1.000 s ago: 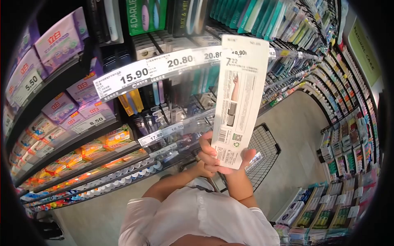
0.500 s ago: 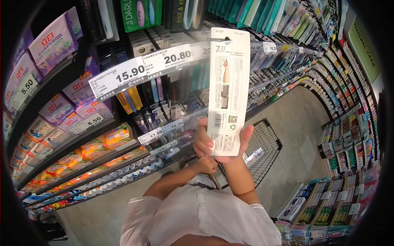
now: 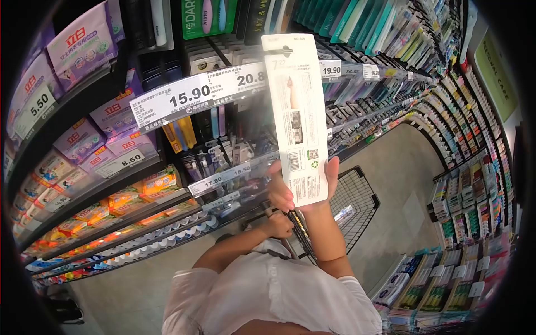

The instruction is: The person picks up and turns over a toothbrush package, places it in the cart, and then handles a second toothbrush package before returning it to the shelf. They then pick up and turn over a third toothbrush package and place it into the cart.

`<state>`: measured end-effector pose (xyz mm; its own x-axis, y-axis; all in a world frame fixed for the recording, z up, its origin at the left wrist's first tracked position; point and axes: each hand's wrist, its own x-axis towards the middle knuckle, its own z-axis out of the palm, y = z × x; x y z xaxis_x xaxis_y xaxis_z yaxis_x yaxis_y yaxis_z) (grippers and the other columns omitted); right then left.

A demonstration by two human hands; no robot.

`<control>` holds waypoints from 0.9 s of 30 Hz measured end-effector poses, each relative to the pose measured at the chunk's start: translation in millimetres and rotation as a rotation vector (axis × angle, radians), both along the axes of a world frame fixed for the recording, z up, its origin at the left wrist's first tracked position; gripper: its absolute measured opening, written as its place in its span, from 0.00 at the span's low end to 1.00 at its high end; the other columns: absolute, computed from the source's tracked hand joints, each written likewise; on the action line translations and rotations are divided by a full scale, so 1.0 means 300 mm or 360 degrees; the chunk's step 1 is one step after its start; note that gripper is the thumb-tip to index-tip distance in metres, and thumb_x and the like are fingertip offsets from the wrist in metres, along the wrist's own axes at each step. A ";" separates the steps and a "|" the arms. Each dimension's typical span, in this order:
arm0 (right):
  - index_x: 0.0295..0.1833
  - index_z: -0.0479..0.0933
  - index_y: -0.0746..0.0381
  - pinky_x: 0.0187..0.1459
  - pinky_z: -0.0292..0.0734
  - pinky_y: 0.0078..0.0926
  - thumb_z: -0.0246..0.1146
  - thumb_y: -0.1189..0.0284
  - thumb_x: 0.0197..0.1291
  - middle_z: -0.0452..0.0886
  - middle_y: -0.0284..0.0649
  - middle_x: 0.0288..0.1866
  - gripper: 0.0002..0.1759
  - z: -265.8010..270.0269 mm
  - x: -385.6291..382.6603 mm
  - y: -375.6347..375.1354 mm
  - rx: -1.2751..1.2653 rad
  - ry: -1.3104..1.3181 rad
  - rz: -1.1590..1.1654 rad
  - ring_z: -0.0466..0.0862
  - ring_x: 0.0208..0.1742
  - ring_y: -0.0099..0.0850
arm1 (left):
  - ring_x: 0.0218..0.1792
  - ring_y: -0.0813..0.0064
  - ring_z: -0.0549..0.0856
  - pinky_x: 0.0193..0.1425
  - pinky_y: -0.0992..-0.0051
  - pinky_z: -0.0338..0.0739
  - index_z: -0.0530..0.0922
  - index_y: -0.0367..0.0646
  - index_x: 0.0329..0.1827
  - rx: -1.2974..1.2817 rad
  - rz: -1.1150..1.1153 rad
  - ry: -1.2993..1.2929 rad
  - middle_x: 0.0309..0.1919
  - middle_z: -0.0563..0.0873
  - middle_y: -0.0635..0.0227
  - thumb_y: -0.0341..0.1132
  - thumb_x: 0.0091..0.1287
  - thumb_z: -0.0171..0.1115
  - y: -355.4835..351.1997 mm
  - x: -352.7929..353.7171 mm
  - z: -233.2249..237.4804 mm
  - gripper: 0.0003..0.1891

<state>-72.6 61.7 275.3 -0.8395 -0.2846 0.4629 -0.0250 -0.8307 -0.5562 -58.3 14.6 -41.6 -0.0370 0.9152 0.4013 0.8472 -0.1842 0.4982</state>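
Note:
My right hand (image 3: 318,204) holds a toothbrush package (image 3: 301,128) by its lower end, fingers along the left edge and thumb along the right. The tall white card faces me with its printed back, showing a brush picture, a barcode and small text; a hang hole is at the top. Lower down, my left hand (image 3: 277,224) is a fist around the handle of a shopping cart (image 3: 354,206). Most of that handle is hidden by the hand and arm. A small clear-wrapped item (image 3: 345,213) lies in the cart.
Curved shelving with price labels (image 3: 198,95) stands close in front and left. Purple packs (image 3: 81,42) and orange packs (image 3: 120,204) fill its left part; hanging toothbrushes (image 3: 357,22) are above. More stocked shelves (image 3: 458,206) line the right, beyond the floor (image 3: 399,190).
The toothbrush package has shifted left and a little up, its top now leaning left. The shelf labels appear slightly farther right in view. My left hand stays at the cart handle.

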 end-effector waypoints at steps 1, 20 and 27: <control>0.61 0.57 0.81 0.24 0.65 0.28 0.47 0.30 0.51 0.72 0.46 0.28 0.59 0.006 -0.002 -0.003 -0.0002 0.0009 -0.0029 0.71 0.24 0.31 | 0.27 0.61 0.81 0.34 0.60 0.75 0.81 0.47 0.21 -0.0043 -0.0009 -0.0009 0.21 0.81 0.63 0.42 0.46 0.59 -0.001 -0.001 0.009 0.09; 0.62 0.57 0.81 0.16 0.75 0.30 0.53 0.39 0.55 0.74 0.70 0.41 0.52 0.060 -0.014 0.006 0.0090 -0.0063 -0.0236 0.79 0.21 0.41 | 0.26 0.61 0.81 0.33 0.60 0.75 0.80 0.47 0.22 0.0027 -0.0026 0.0109 0.20 0.80 0.63 0.43 0.49 0.59 0.001 -0.005 -0.003 0.10; 0.68 0.47 0.75 0.15 0.73 0.35 0.54 0.45 0.57 0.64 0.82 0.50 0.50 0.066 -0.007 0.041 0.0154 -0.0056 -0.0008 0.78 0.23 0.48 | 0.24 0.58 0.81 0.32 0.59 0.75 0.79 0.46 0.19 -0.0265 -0.0081 0.0043 0.18 0.80 0.59 0.43 0.49 0.57 0.006 -0.011 0.047 0.11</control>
<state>-74.7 74.0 295.2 -0.8562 -0.3222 0.4038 -0.0084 -0.7729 -0.6345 -61.5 16.4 -27.6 0.0198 0.9695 0.2442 0.8523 -0.1441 0.5027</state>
